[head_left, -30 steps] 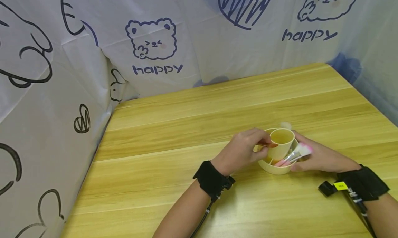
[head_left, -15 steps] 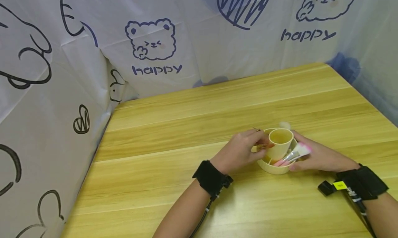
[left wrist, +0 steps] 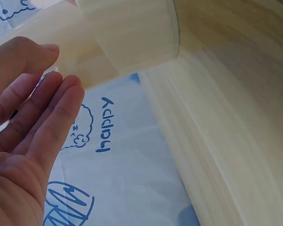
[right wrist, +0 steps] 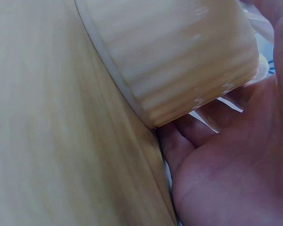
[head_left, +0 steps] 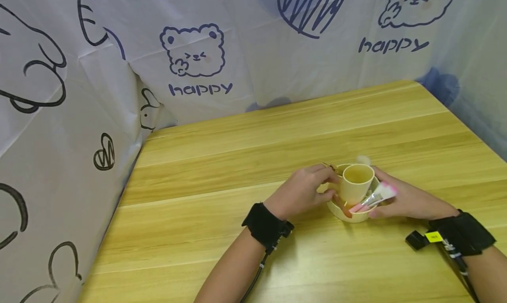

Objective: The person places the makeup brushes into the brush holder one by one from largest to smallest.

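Observation:
A cream round holder stands on the table, with a taller cup rising inside it. My right hand grips the holder's right side, thumb in front and fingers behind; in the right wrist view they lie along its ribbed wall. At the left rim is my left hand, its thumb and fingers parted. A slim orange-brown stick leans in the holder right by that thumb. Pink-handled makeup brushes lean to the right, one with white and pink bristles. A thin dark-gold tip shows past the left fingers.
The wood-grain table extends left and behind the holder. White cloth with drawn bears hangs at the back and sides. A white fluffy tip pokes up behind the cup. Cables run from both wrist cameras.
The orange-brown stick, pinched by the left hand near the cup's side earlier, now sits lower in the holder. The left fingers have parted and drawn slightly left. The right hand stays put.

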A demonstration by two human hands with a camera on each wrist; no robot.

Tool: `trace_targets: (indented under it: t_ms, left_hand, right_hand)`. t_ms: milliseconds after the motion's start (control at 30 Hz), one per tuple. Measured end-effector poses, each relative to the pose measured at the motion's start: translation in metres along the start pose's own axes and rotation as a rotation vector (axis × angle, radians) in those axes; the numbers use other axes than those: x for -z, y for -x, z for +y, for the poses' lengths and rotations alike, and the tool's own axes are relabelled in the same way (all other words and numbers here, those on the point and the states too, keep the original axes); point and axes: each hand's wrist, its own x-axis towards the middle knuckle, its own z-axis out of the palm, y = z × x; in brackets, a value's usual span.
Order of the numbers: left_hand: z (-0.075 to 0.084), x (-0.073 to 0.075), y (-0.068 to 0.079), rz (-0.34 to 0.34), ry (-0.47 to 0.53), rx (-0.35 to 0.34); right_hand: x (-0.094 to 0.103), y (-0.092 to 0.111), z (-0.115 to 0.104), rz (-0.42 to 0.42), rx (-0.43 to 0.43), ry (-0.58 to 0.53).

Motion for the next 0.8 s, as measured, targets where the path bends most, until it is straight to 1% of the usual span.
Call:
trace_targets:
  t_ms: [300, 367, 433, 533, 600, 667, 767, 800]
  left_hand:
    - [0.0, 0.004, 0.0, -0.024, -0.02, 0.026]
    - [0.0, 0.003, 0.0, -0.028, -0.023, 0.025]
    - [-0.001, 0.003, 0.0, -0.032, -0.024, 0.025]
    - [-0.003, 0.002, 0.001, -0.045, -0.012, 0.038]
    - [-0.005, 0.002, 0.004, -0.059, -0.01, 0.055]
    - [-0.007, 0.002, 0.006, -0.072, -0.013, 0.069]
    - [-0.013, 0.001, 0.012, -0.087, -0.029, 0.083]
    - [-0.015, 0.002, 0.014, -0.089, -0.033, 0.09]
  right_hand:
    - [0.001, -0.003, 0.0, -0.029, 0.009, -0.066]
    - [0.003, -0.002, 0.002, -0.035, 0.013, -0.055]
    - [0.006, 0.0, 0.003, -0.039, -0.004, -0.044]
    - [0.013, 0.004, 0.005, -0.037, -0.004, 0.025]
    - [0.018, 0.007, 0.007, -0.04, -0.014, 0.051]
    - [0.022, 0.01, 0.007, -0.051, -0.005, 0.043]
    - [0.029, 0.014, 0.007, -0.064, -0.012, 0.003]
    - [0.032, 0.015, 0.006, -0.061, -0.005, 0.009]
